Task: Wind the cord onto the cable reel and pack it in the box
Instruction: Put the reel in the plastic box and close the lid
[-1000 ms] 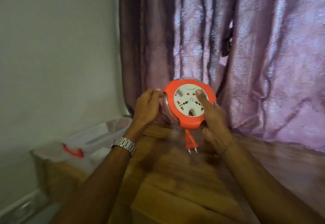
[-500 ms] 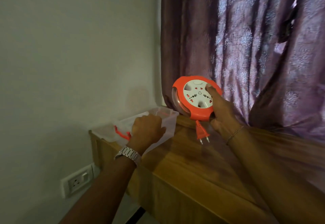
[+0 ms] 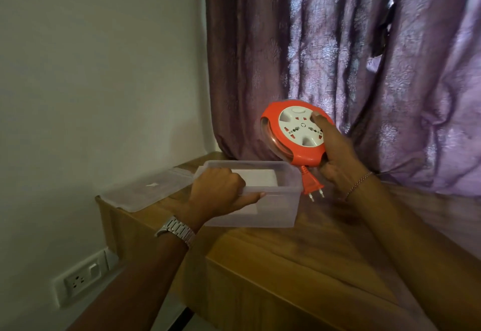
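Left hand (image 3: 218,187) newly on box (image 3: 273,208)

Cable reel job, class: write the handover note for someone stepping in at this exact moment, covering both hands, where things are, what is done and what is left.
Left hand: gripping the near rim of the open clear plastic box on the wooden table.
Right hand: holding the orange cable reel upright in the air, right of the box.
Done: cord looks wound in; only the plug dangles. Lid is off, lying left of the box.
Left: lower the reel into the box, tuck the plug, fit the lid.
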